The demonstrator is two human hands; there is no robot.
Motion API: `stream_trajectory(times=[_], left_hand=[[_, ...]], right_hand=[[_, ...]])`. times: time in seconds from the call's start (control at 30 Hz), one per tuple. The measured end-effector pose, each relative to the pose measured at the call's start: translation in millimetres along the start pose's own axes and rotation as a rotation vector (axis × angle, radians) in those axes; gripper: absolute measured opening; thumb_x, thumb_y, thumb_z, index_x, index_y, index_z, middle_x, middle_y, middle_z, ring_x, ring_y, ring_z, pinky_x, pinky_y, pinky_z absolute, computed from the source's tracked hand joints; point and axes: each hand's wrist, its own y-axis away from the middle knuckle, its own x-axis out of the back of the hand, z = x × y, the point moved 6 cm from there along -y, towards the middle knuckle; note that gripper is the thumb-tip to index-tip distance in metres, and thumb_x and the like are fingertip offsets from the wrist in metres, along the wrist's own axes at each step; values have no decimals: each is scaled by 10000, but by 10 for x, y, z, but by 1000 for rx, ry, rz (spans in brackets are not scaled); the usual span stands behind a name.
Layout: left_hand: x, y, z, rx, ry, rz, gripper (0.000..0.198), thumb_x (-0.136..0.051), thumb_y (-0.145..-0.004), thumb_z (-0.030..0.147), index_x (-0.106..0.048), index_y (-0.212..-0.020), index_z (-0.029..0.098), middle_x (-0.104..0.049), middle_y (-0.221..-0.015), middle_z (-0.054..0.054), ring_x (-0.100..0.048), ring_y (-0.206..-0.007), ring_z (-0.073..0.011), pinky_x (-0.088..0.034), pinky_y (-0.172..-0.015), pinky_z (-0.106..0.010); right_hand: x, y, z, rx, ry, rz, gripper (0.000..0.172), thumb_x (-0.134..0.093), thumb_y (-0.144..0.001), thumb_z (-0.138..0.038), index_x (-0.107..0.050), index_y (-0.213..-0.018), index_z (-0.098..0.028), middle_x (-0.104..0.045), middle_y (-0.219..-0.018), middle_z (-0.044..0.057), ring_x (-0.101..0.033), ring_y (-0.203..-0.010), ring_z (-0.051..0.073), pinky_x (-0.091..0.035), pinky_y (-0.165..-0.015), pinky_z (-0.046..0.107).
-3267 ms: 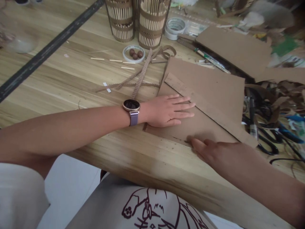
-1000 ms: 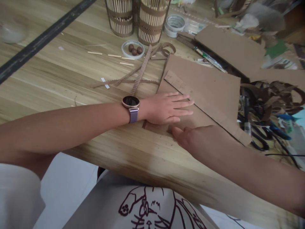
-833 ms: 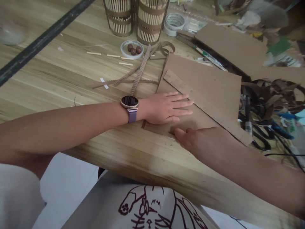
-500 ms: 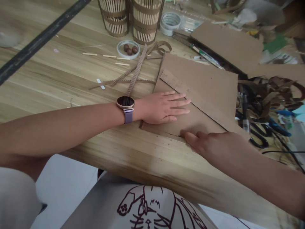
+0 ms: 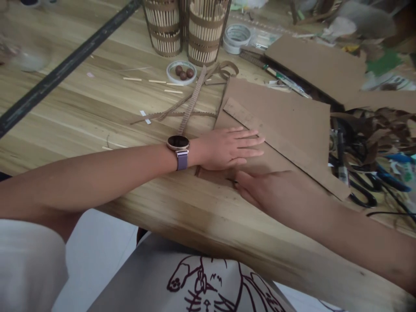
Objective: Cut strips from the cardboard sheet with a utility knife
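My left hand (image 5: 232, 147), a watch (image 5: 178, 143) on its wrist, lies flat with spread fingers on a brown cardboard sheet (image 5: 302, 110). Its fingertips touch the edge of a narrow cardboard strip (image 5: 242, 116) lying slantwise across that sheet. At the sheet's near edge, just below the left hand, my right hand (image 5: 260, 186) has its fingers closed. A thin dark tip pokes out by its fingertips; what it belongs to is hidden.
Two slatted stick cylinders (image 5: 208, 32) stand at the back, beside rolls of tape (image 5: 237, 38). A white ring (image 5: 169, 73) encircles several brown balls. Paper strips (image 5: 191, 102) lie left of the sheet; scissors (image 5: 360, 190) and brown scraps (image 5: 386, 134) lie right. A dark bar (image 5: 71, 65) crosses the upper left.
My right hand has slid left along the sheet's near edge, closer to my left hand. The left hand stays flat on the cardboard. The whole view has shifted slightly.
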Motion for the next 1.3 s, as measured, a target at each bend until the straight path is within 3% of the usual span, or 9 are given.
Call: stream_trajectory(times=[0.07,0.17,0.3,0.6,0.83,1.07,1.3], left_hand=[[-2,-8,-12,8,5,-10,509,-331,-1057,306,-371,-1547,174,-265,-1648,-56,-200,-1542,-208,-173,-1261,-388],[-4,-16,-34,22,18,-11,516,-343,-1048,285,-365,-1550,171,-256,-1650,-53,-202,-1541,-192,-181,-1259,-370],[4,-14,-39,23,31,-4,514,-348,-1042,280,-378,-1544,181,-257,-1650,-44,-208,-1540,-185,-185,-1259,-362],[-17,-16,-34,11,2,6,515,-326,-1054,300,-358,-1552,172,-252,-1651,-39,-196,-1542,-177,-165,-1268,-353],[-24,-1,-46,-11,29,81,508,-357,-1046,302,-407,-1529,154,-315,-1629,-57,-242,-1530,-191,-190,-1266,-354],[-19,-3,-52,-16,42,116,495,-384,-1035,307,-443,-1511,188,-345,-1616,-50,-276,-1518,-191,-227,-1252,-360],[-18,2,-36,-31,6,133,501,-367,-1040,302,-445,-1507,140,-361,-1608,-81,-292,-1513,-211,-233,-1248,-364]], right_hand=[[80,-155,-116,-35,25,-103,194,-424,-901,-135,-609,-865,-179,-619,-678,23,-454,-469,123,-152,-449,274],[141,-256,-194,-43,106,-156,219,-440,-839,-56,-617,-893,-174,-645,-746,51,-489,-514,134,-152,-444,272],[140,-253,-195,-27,167,-158,257,-420,-846,-35,-624,-926,-169,-631,-706,55,-492,-511,138,-148,-440,269],[149,-280,-207,-27,168,-164,210,-438,-827,-52,-603,-854,-180,-587,-664,23,-331,-419,97,-141,-432,260],[140,-259,-231,-44,167,-241,242,-448,-824,-25,-614,-920,-172,-650,-753,49,-397,-433,92,-164,-438,247],[114,-274,-210,-88,94,-219,217,-440,-905,-98,-632,-976,-172,-696,-836,64,-426,-440,100,-172,-438,261],[145,-275,-221,-68,126,-201,236,-451,-865,-57,-643,-954,-162,-692,-809,68,-444,-441,98,-162,-430,256]])
